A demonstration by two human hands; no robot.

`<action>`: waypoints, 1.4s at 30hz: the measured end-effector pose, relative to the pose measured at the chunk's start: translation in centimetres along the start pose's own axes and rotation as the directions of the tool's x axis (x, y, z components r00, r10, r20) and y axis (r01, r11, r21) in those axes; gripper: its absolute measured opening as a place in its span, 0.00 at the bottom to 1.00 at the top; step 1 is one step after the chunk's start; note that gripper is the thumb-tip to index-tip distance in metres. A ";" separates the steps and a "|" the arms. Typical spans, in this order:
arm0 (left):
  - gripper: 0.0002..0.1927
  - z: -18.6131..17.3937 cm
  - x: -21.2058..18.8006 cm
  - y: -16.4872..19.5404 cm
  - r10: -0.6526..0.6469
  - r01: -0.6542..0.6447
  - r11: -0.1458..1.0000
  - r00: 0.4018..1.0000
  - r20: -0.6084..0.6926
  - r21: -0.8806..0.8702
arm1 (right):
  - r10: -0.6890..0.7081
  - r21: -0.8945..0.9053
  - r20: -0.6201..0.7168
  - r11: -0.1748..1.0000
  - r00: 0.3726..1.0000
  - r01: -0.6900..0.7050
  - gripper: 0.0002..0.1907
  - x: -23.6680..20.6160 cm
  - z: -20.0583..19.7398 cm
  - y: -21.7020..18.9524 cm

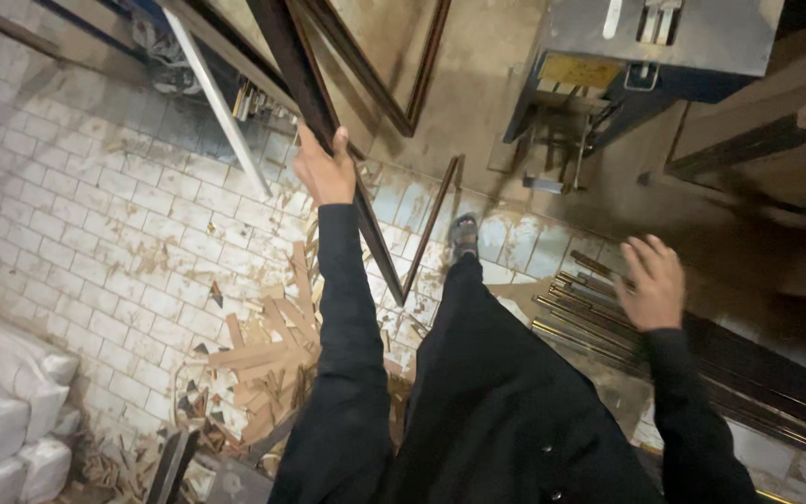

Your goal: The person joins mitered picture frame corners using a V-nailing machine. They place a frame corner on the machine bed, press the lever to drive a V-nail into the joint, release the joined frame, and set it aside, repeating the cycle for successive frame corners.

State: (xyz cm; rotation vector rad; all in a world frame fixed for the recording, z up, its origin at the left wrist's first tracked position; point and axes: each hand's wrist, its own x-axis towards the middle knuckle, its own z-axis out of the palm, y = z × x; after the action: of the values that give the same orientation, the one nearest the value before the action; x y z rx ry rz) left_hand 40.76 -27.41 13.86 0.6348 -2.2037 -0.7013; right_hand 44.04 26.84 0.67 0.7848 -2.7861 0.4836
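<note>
The left hand [324, 171] is clenched around a long dark frame strip [302, 65], fingers wrapped over its edge and thumb up, with the arm in a black sleeve stretched forward. The strip runs on a slant from the top of the view down past the hand toward the tiled floor [95, 233], where it meets a thinner brown strip [431, 224] at a corner. A pale metal bar [216, 103] leans just beside it to the left, and larger brown frames [394, 75] stand behind.

The right hand [650, 280] is released, fingers spread and holding nothing, hovering above a bundle of long dark mouldings [590, 313] that lie side by side on the floor at the right. 1 sandalled foot [464, 233] shows ahead of the black garment.

Below the left arm, a heap of wood offcuts [268, 359] covers the tiles. White wrapped blocks [2, 401] are stacked at the lower left. A grey-blue machine [646, 47] stands at the upper right.
</note>
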 end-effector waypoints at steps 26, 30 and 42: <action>0.32 26.2 21.9 -7.9 -0.329 0.297 0.929 0.936 -0.124 -0.223 | 0.522 -0.111 -0.043 0.845 0.852 -0.523 0.28 3.5 -0.4 0.0; 0.34 27.1 23.8 -9.4 -0.294 0.275 0.954 0.937 -0.191 -0.119 | 0.542 -0.152 -0.025 0.829 0.840 -0.539 0.28 4.7 -0.3 -0.2; 0.37 27.7 24.7 -14.0 -0.304 0.279 0.942 0.945 -0.119 -0.187 | 0.495 -0.106 -0.031 0.862 0.868 -0.495 0.28 6.6 1.0 0.2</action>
State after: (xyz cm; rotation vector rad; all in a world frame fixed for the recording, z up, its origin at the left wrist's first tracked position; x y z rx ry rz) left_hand 7.77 -44.95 0.54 0.9078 -1.9103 -0.9497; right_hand 38.27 23.51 1.54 0.0251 -2.9677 0.3984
